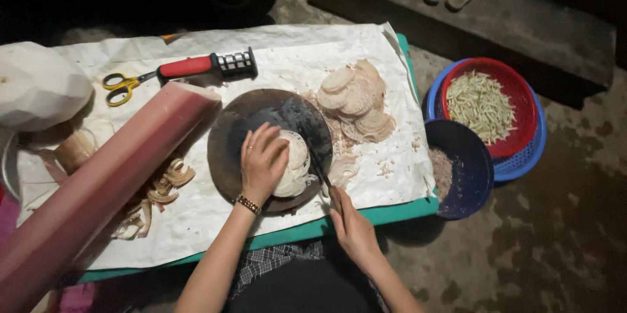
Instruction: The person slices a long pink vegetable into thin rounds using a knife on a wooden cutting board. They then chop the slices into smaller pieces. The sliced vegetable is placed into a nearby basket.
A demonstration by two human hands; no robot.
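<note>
Our left hand [261, 163] lay flat, fingers spread, on pale, thin round slices [295, 169] stacked on the dark round board [225, 150], while our right hand [353, 228] had its grip pinched round the knife [318, 168].

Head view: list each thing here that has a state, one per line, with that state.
left hand: pressed flat on the stack of pale slices
right hand: gripping the knife, blade at the stack
round cutting board: dark, in use
sliced rounds: piled on the white paper
scissors: lying closed
red basket: holds pale strips
dark bowl: partly filled
</note>
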